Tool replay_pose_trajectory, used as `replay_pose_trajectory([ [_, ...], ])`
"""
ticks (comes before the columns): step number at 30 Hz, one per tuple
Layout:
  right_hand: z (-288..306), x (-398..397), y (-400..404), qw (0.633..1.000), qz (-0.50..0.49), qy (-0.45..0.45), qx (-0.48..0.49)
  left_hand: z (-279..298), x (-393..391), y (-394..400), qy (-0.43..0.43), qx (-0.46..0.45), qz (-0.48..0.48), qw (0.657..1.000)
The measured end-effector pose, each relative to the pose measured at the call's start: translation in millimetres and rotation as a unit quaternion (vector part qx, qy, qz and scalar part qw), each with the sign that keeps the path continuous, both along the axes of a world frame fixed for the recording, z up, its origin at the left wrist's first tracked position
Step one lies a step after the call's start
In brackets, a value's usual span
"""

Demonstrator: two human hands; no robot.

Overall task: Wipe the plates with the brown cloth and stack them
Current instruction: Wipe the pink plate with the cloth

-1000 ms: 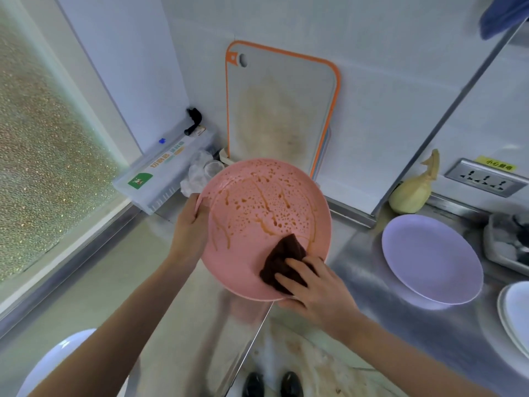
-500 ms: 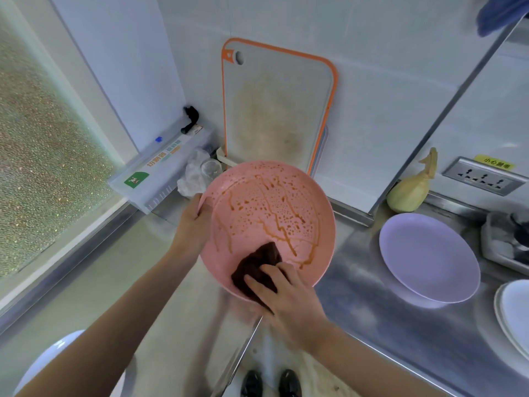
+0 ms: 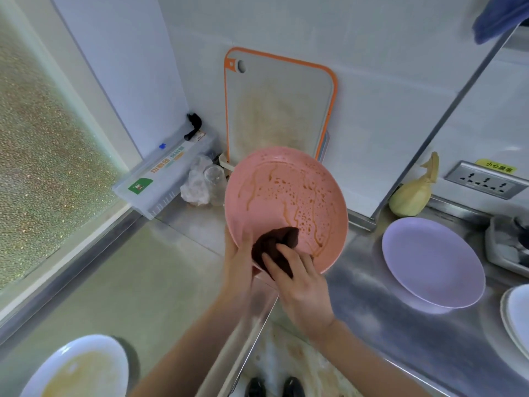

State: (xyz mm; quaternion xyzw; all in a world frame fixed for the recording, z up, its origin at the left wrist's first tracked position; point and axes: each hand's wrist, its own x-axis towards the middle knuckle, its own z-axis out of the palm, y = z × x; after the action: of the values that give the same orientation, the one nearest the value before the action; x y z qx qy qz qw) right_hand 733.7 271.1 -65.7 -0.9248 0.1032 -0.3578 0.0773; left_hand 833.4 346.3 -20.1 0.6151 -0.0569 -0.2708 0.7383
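Observation:
A pink plate [image 3: 286,196], streaked and spotted with brown sauce, is tilted up above the counter corner. My left hand [image 3: 239,263] grips its lower left rim. My right hand [image 3: 300,285] presses the bunched brown cloth [image 3: 274,245] against the plate's lower part, fingers curled over the cloth. A clean lilac plate [image 3: 432,262] lies flat on the steel counter to the right. A white plate [image 3: 515,316] shows at the right edge. Another white plate [image 3: 77,368] with yellowish smears sits at the bottom left.
An orange-rimmed cutting board [image 3: 279,107] leans on the wall behind the pink plate. A clear plastic box [image 3: 163,179] and crumpled plastic [image 3: 200,181] sit in the corner. A yellow bottle [image 3: 415,190], a wall socket [image 3: 486,181] and a metal tray [image 3: 506,245] lie right.
The pink plate has turned and my left hand has slid from its left rim down to the lower left. My right hand and the cloth moved left along the plate's lower edge.

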Motion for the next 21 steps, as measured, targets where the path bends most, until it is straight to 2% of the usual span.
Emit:
replay_pose_trajectory([
  [4,-4,9,19,0.998,0.034,0.051,-0.001,0,10,-2,0.04,0.006,0.032,0.999],
  [8,-6,1,10,0.995,0.055,0.075,-0.035,1,19,3,0.017,0.05,-0.027,0.998],
  [12,-4,-27,-28,0.982,0.077,0.111,-0.129,5,45,8,-0.029,0.078,-0.032,0.996],
  [16,-6,-39,-42,0.979,0.072,0.122,-0.147,7,50,6,-0.062,0.094,-0.047,0.993],
  [19,-8,-38,-15,0.986,0.066,0.1,-0.12,12,49,3,-0.15,0.091,-0.038,0.984],
  [21,-7,-34,10,0.988,0.063,0.099,-0.1,14,49,3,-0.226,0.137,-0.057,0.963],
])
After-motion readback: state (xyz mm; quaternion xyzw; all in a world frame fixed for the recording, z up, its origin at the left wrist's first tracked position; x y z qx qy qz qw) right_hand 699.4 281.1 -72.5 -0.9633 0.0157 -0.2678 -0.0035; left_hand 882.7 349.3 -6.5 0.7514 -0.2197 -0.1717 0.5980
